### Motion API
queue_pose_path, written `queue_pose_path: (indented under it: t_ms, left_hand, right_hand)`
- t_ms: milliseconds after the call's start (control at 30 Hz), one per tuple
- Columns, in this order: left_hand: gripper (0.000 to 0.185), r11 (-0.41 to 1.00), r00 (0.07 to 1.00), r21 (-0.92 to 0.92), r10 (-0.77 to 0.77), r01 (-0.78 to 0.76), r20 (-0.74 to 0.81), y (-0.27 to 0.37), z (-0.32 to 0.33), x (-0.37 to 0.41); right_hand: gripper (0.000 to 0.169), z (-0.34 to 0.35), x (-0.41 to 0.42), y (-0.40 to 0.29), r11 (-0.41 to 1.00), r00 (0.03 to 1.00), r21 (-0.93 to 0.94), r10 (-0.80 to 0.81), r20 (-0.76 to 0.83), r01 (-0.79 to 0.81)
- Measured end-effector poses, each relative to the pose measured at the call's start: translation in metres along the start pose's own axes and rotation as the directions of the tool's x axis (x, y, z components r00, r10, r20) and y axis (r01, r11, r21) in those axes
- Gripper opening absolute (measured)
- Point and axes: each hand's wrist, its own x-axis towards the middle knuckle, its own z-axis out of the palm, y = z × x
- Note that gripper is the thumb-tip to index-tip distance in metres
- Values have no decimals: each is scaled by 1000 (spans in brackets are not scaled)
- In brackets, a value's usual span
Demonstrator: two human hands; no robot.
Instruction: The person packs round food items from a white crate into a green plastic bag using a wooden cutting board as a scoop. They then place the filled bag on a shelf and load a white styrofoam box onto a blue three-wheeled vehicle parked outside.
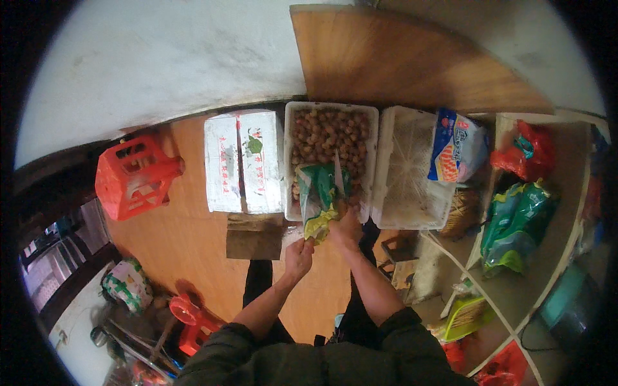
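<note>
My left hand [299, 258] pinches the yellow end of a green and clear plastic bag [314, 186]. This bag lies over the near part of a white plastic crate [288, 159] filled with small round brown produce [330, 132], whose kind I cannot make out. At the bag's right side is my right hand [346, 231], its fingers closed. From it a narrow pointed blade [339, 171], apparently a knife, points away over the produce; the handle is hidden. Whether the blade touches the bag is unclear.
Left of the crate sits a white carton [260, 159] bearing writing, then a red plastic stool [137, 176] on its side. On the right, a second white crate [408, 166] has a blue packet [446, 144] at its edge. Shelving holds green bags [516, 227] and a red bag [531, 149].
</note>
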Motion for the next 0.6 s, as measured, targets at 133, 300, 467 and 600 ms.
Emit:
queue_pose_path:
  t_ms: [133,300,467,600]
  left_hand:
    - [38,994,995,-67,-86,83,-43,11,-7,-3]
    - [39,988,999,-153,-11,3,-47,-17,2,0]
    - [35,990,999,-137,-29,33,27,-15,-5,2]
    - [32,964,993,-252,99,-81,57,1,-35,4]
  right_hand:
    - [45,10,29,38,1000,998,7,27,-58,-27]
    - [30,36,33,54,934,999,357,-1,44,-15]
    - [10,53,32,66,679,882,630,58,467,-378]
    - [10,76,9,76,524,880,732,78,468,-435]
